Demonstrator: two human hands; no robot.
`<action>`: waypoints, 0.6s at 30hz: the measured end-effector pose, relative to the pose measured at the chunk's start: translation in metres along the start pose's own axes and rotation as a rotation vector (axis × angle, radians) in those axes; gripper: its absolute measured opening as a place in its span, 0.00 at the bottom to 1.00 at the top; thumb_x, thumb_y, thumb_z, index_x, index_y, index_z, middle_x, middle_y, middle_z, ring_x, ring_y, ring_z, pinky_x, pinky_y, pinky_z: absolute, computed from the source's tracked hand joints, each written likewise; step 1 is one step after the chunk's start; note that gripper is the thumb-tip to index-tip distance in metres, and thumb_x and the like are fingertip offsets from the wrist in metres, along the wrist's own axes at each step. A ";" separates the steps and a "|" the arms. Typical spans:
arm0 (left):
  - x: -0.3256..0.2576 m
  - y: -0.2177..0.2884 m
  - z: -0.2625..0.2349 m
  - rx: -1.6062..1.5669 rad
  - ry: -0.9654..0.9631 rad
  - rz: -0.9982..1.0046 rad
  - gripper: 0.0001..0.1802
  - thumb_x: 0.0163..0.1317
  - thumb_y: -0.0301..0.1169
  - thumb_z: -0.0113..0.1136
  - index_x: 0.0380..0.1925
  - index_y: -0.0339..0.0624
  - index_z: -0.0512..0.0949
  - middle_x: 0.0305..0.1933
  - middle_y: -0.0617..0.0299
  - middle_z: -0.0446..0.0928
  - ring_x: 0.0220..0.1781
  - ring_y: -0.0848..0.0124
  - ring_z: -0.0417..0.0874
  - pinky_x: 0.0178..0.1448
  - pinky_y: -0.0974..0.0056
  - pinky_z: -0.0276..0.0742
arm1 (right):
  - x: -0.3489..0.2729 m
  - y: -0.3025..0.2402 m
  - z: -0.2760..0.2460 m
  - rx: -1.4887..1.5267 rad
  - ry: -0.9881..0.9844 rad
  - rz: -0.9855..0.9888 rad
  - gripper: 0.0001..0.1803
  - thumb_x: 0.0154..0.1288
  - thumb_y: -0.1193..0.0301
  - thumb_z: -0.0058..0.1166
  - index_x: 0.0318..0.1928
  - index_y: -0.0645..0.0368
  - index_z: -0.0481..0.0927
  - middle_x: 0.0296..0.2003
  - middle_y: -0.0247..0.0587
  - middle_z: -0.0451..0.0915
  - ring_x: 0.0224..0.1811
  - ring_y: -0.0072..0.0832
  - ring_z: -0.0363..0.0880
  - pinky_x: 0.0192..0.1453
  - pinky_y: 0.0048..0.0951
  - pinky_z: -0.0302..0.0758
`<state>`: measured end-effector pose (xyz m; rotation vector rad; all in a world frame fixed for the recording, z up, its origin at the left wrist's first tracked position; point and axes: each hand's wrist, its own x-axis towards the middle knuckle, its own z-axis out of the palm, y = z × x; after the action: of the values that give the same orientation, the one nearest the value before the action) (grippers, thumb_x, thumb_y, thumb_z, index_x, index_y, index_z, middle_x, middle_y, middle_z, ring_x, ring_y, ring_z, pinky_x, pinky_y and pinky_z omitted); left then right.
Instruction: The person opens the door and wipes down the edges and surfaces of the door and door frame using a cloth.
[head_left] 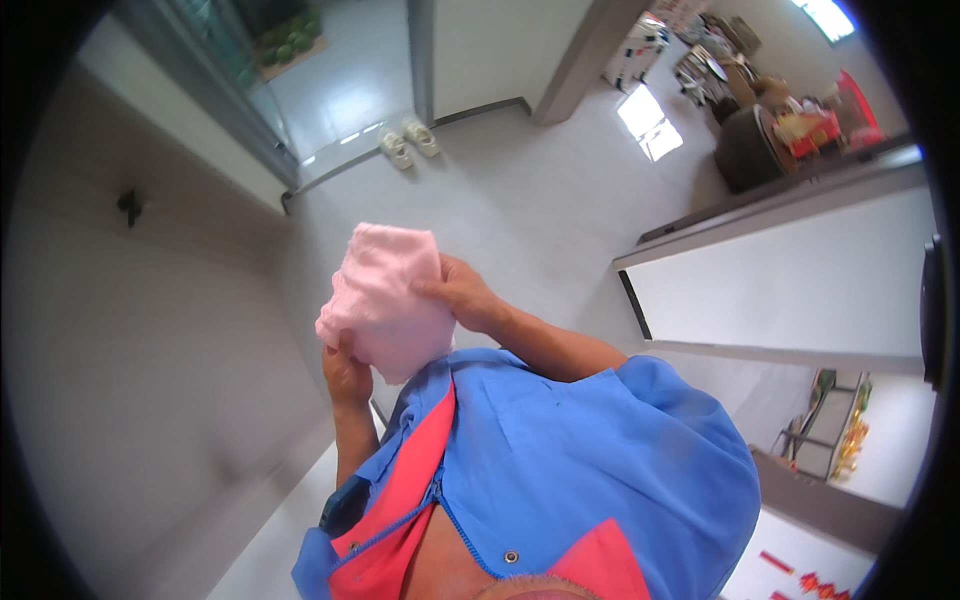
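A folded pink cloth (385,300) is held up in front of my chest, above the grey floor. My right hand (462,292) grips its right edge with the fingers closed over the fabric. My left hand (345,375) holds the cloth from below at its lower left corner, partly hidden behind it. My blue and red shirt (560,460) fills the lower part of the view.
A pair of light slippers (410,142) lies on the floor by a doorway at the top. A white wall (130,380) runs along my left. A white partition (800,280) stands at the right, with a dark round tub (745,150) and clutter behind it.
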<state>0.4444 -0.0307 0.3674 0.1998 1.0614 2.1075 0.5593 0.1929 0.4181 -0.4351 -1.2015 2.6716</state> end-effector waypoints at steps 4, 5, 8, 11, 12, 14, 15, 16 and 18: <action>0.006 -0.029 0.058 0.255 -0.097 0.063 0.36 0.78 0.48 0.55 0.74 0.34 0.63 0.73 0.53 0.70 0.72 0.64 0.72 0.74 0.59 0.69 | -0.066 -0.029 -0.025 -0.268 0.020 -0.126 0.29 0.69 0.70 0.65 0.67 0.62 0.73 0.58 0.42 0.81 0.60 0.27 0.79 0.68 0.34 0.75; 0.005 -0.040 0.069 0.250 -0.140 0.055 0.37 0.77 0.46 0.57 0.75 0.34 0.61 0.74 0.52 0.69 0.73 0.64 0.71 0.74 0.59 0.69 | -0.083 -0.032 -0.038 -0.257 0.043 -0.144 0.29 0.69 0.70 0.65 0.67 0.62 0.73 0.58 0.42 0.81 0.60 0.27 0.79 0.68 0.34 0.75; -0.007 -0.097 0.101 0.341 -0.134 -0.009 0.35 0.73 0.35 0.63 0.75 0.33 0.62 0.73 0.49 0.70 0.72 0.63 0.73 0.73 0.60 0.71 | -0.142 -0.045 -0.083 -0.359 0.167 -0.177 0.30 0.67 0.70 0.67 0.67 0.62 0.73 0.58 0.43 0.82 0.61 0.29 0.78 0.68 0.34 0.74; -0.021 -0.147 0.168 0.328 -0.304 -0.101 0.35 0.69 0.26 0.64 0.73 0.33 0.63 0.67 0.49 0.75 0.68 0.62 0.77 0.71 0.60 0.73 | -0.209 -0.059 -0.129 -0.458 0.377 -0.230 0.37 0.65 0.70 0.68 0.72 0.60 0.68 0.55 0.45 0.83 0.58 0.31 0.81 0.64 0.34 0.77; -0.027 -0.165 0.190 0.390 -0.325 -0.182 0.29 0.69 0.24 0.63 0.68 0.32 0.69 0.59 0.52 0.81 0.61 0.64 0.82 0.67 0.60 0.76 | -0.233 -0.066 -0.143 -0.416 0.503 -0.251 0.41 0.64 0.71 0.69 0.74 0.57 0.64 0.52 0.45 0.84 0.55 0.31 0.83 0.61 0.34 0.79; -0.030 -0.207 0.212 0.470 -0.382 -0.234 0.26 0.68 0.25 0.64 0.65 0.32 0.71 0.58 0.54 0.81 0.59 0.65 0.82 0.66 0.61 0.76 | -0.275 -0.080 -0.169 -0.476 0.705 -0.317 0.50 0.63 0.73 0.69 0.80 0.47 0.53 0.42 0.45 0.85 0.44 0.30 0.85 0.52 0.33 0.82; -0.032 -0.227 0.227 0.535 -0.415 -0.266 0.24 0.68 0.25 0.64 0.62 0.31 0.73 0.56 0.55 0.82 0.58 0.66 0.83 0.65 0.61 0.77 | -0.300 -0.088 -0.179 -0.467 0.727 -0.328 0.50 0.63 0.73 0.69 0.80 0.47 0.53 0.42 0.45 0.85 0.44 0.30 0.85 0.52 0.33 0.82; -0.040 -0.241 0.254 0.529 -0.393 -0.277 0.17 0.69 0.25 0.64 0.55 0.32 0.78 0.54 0.58 0.83 0.54 0.68 0.83 0.60 0.63 0.78 | -0.325 -0.096 -0.189 -0.540 0.806 -0.324 0.50 0.65 0.74 0.68 0.81 0.47 0.51 0.40 0.42 0.83 0.41 0.26 0.82 0.48 0.30 0.80; -0.039 -0.273 0.279 0.619 -0.484 -0.294 0.15 0.68 0.25 0.64 0.54 0.33 0.79 0.52 0.59 0.83 0.53 0.69 0.83 0.58 0.63 0.79 | -0.365 -0.096 -0.212 -0.649 0.947 -0.473 0.49 0.68 0.75 0.65 0.82 0.47 0.50 0.33 0.34 0.77 0.33 0.19 0.73 0.38 0.26 0.76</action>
<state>0.7474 0.2180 0.3507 0.7600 1.3077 1.3228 0.9780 0.3022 0.4256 -1.1488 -1.4984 1.3187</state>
